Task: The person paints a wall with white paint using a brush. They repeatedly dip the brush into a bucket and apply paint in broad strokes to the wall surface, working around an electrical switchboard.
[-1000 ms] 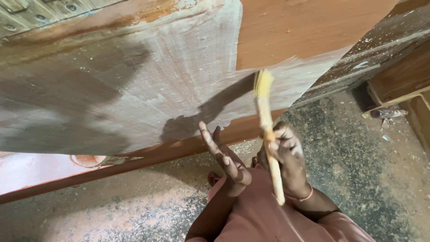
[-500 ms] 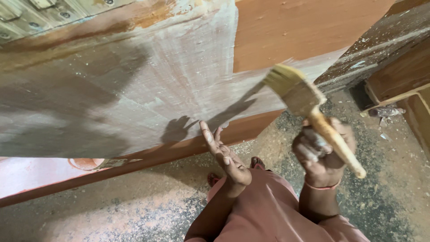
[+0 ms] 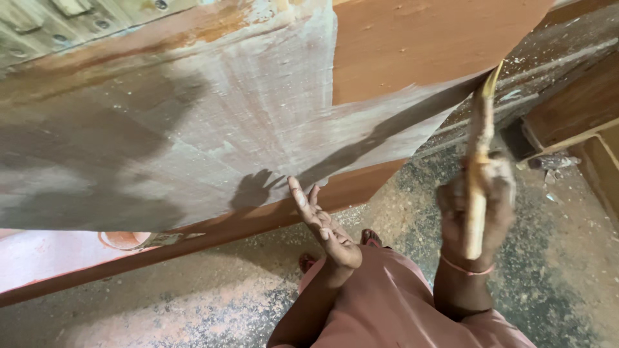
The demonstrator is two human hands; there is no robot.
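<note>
the person is standing over a big wooden panel, and the right hand is gripping a paintbrush by its pale wooden handle, fingers closed round it. the hand and brush are blurred, so they are moving fast; the bristles are pointing up near the panel's lower right edge, just at the border where an orange-brown coated patch is meeting the greyer, whitish, streaky wood. whether the bristles are touching the edge right now, i cannot tell through the blur.

the left hand is empty, fingers spread wide and palm turned up, hovering just off the panel's lower edge and throwing a shadow on it. it is not resting on the wood.

to my eye this is the coating step, partway along: one corner is looking done and most of the face is bare. the next stroke is probably calling for the bristles to be laid flat against the grey area beside the coated patch and drawn along the grain, keeping the wet edge joined up.

below, the floor is covered in sawdust, and timber pieces are lying to the right.
</note>
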